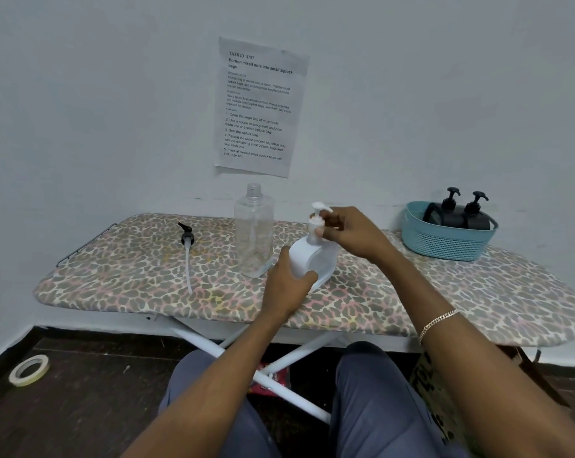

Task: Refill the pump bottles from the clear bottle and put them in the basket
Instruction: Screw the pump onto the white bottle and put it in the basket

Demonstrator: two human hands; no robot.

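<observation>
A white pump bottle [312,259] stands on the ironing board [444,292] near its middle. My left hand [284,285] grips its body from the left. My right hand [348,233] pinches the collar of its white pump head [317,216]. Just to the left stands the clear bottle [253,229], upright and uncapped. A loose black pump with a long white tube [187,249] lies on the board further left. At the right end sits a teal basket [444,241] holding two black pump bottles [458,213].
A printed sheet [258,107] is taped to the wall behind the board. On the dark floor at the left lies a roll of tape [29,370]. The board's white legs [246,368] cross in front of my knees.
</observation>
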